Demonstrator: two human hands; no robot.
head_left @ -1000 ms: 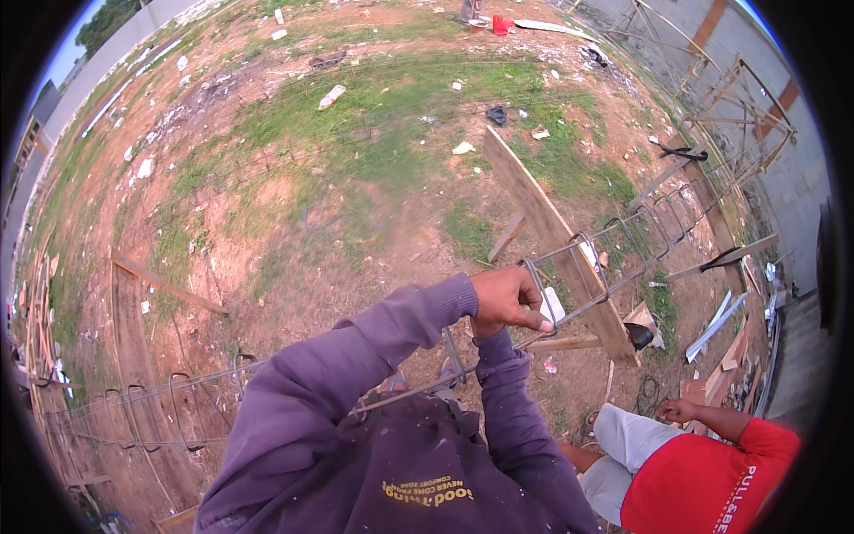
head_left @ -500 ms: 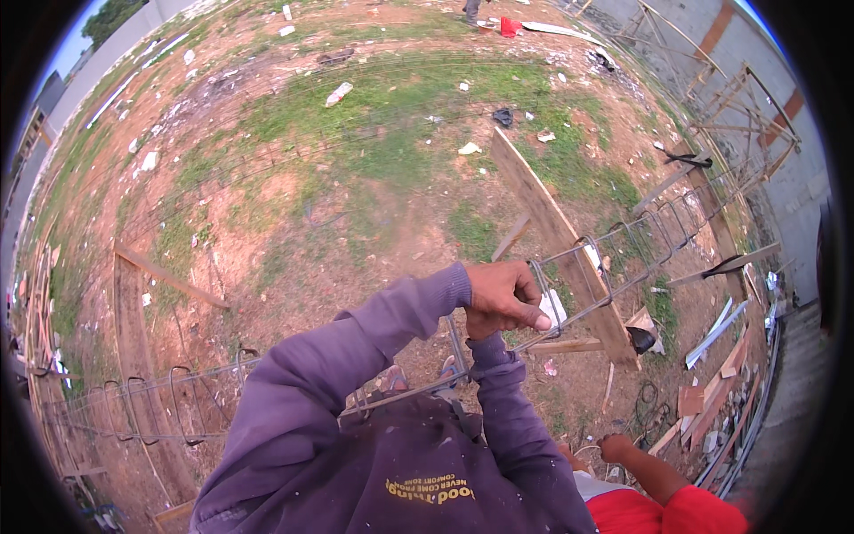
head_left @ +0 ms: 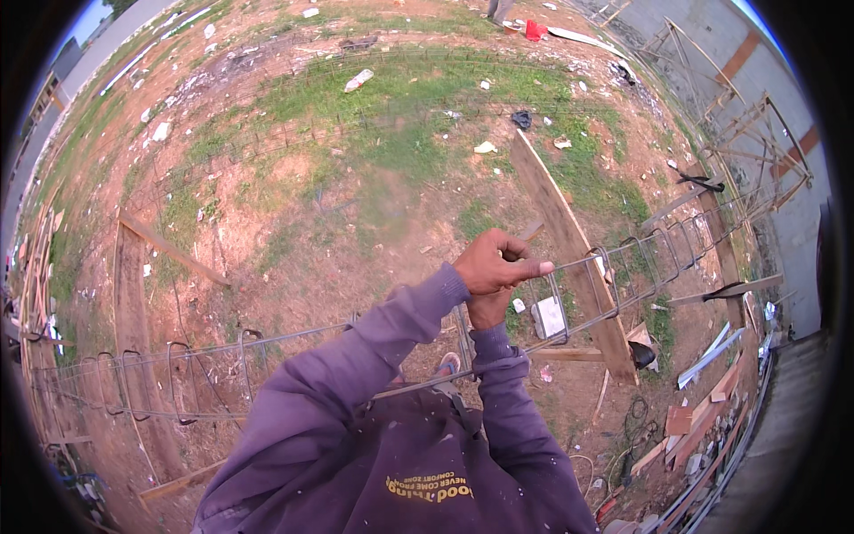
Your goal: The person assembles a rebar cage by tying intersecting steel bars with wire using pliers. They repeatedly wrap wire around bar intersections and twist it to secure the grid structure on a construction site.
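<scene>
A long cage of thin steel bars with bent stirrups runs across in front of my body. My left hand [head_left: 501,261] is closed at its far bar [head_left: 576,262], thumb and forefinger pressed together beside a rectangular stirrup [head_left: 557,307]. What the fingers pinch is too small to make out. Just below and partly behind it is my right hand [head_left: 490,309], its fingers mostly hidden by the left. The near bar [head_left: 583,326] passes below both hands. More stirrups [head_left: 185,383] hang along the cage to the left.
A wooden plank [head_left: 569,236] on edge supports the cage at right; another upright board [head_left: 133,311] stands left. A white block [head_left: 549,318] lies beneath the cage. Scrap timber [head_left: 703,418] lies lower right, near a grey wall [head_left: 756,89]. Litter dots the grassy ground, and a person's legs [head_left: 500,9] show far off.
My hands have moved from the cage's near side up to its far bar. The co-worker's arm and red shirt at lower right have mostly left the view. The view has shifted slightly.
</scene>
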